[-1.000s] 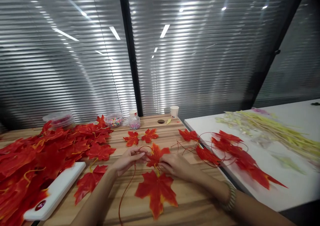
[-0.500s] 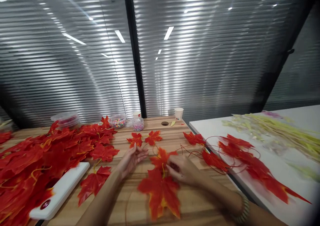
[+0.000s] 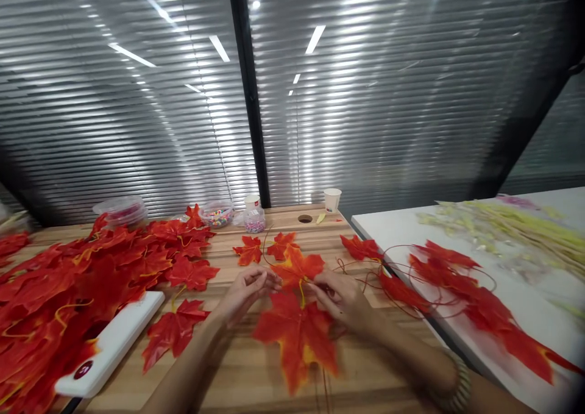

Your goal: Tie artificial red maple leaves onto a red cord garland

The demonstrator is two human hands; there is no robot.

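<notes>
Leaf pile (image 3: 105,280) partly beyond left edge

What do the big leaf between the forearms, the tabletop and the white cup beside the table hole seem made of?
Big leaf: probably synthetic fabric or thin plastic, faint sheen; vivid red with yellow patches looks artificial.
Tabletop: wood or wood-look laminate, smooth; streaked grain fits both.
White cup: likely paper, matte; white wall with a small printed mark.

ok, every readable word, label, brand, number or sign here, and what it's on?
None legible. Marks present:
White oblong device: pale mark in its dark red round spot, too blurred to read.
White cup at right: small print low on its side, too small to read.
White cup at left: small red mark, too small to read.
</notes>
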